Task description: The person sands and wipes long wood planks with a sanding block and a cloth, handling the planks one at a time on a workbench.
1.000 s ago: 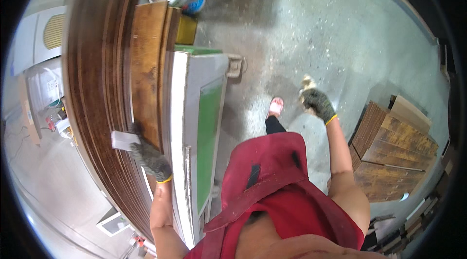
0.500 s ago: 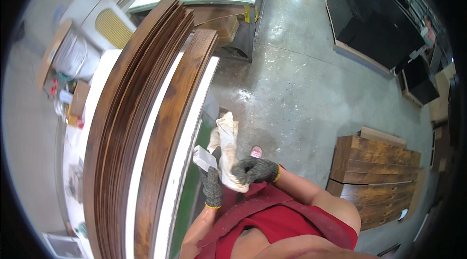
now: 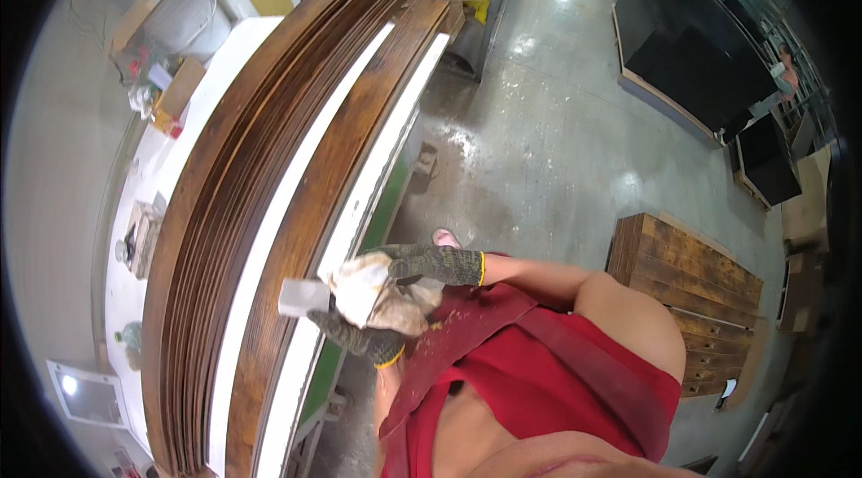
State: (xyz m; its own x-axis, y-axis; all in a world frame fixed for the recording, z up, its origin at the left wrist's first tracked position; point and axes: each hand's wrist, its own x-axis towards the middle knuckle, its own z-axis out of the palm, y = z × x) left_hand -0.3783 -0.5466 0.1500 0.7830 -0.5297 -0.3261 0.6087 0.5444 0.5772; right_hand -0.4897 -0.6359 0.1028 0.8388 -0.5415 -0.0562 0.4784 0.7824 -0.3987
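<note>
My left hand [image 3: 355, 334], in a dark grey knit glove, grips a small whitish rectangular block [image 3: 303, 298], which sticks out past the fingers over the table's near edge. A crumpled, stained white rag [image 3: 373, 294] is bunched between my two hands and covers part of the left one's fingers. My right hand [image 3: 440, 264], gloved alike with a yellow cuff, is closed on the rag from above. Just beyond the block, a single brown stained wooden board [image 3: 310, 218] lies lengthwise on the white tabletop [image 3: 301, 379].
Left of that board, many similar brown boards [image 3: 233, 173] stand packed on edge. Bottles and a white bucket [image 3: 193, 20] sit along the table's far side. Stacked boards [image 3: 691, 271] lie on the floor at right; black panels [image 3: 691, 56] stand behind.
Both hands have moved left toward the board, with block and rag. The rag, which hung long, is now bunched up. The view has shifted too.
</note>
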